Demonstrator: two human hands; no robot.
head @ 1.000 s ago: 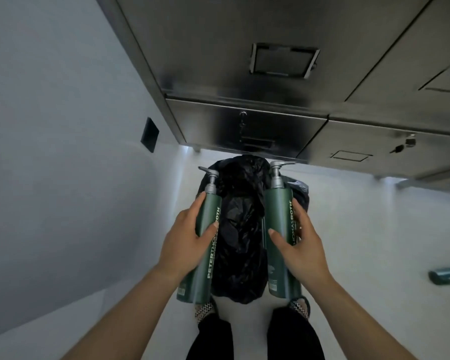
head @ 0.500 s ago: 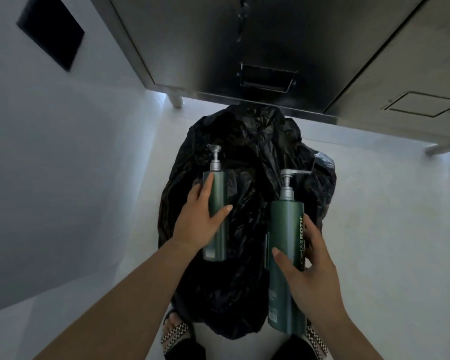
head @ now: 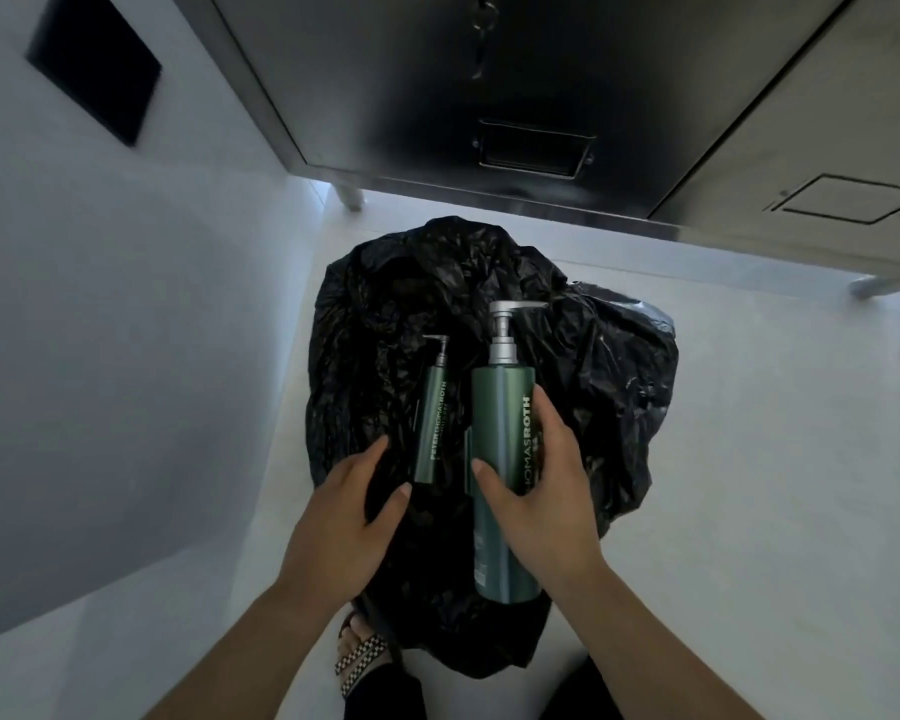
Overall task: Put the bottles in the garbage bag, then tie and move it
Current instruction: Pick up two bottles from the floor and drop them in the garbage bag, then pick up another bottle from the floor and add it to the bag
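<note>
A black garbage bag [head: 598, 392] stands open on the white floor between my feet. One green pump bottle [head: 432, 423] lies lower down inside the bag's mouth, free of any hand. My left hand [head: 344, 522] hovers just below and left of that bottle, fingers spread, holding nothing. My right hand [head: 536, 506] grips a second green pump bottle [head: 500, 423] around its middle, holding it upright over the bag with the pump pointing away from me.
A steel cabinet [head: 489, 96] on short legs stands just beyond the bag. A pale wall [head: 100, 330] with a black panel [head: 94, 80] runs along the left. My foot in a checkered sandal [head: 359, 654] is at the bag's near edge.
My left hand has let go of its bottle, which has dropped into the bag. The hand has pulled back toward me. The right hand still holds its bottle above the bag.
</note>
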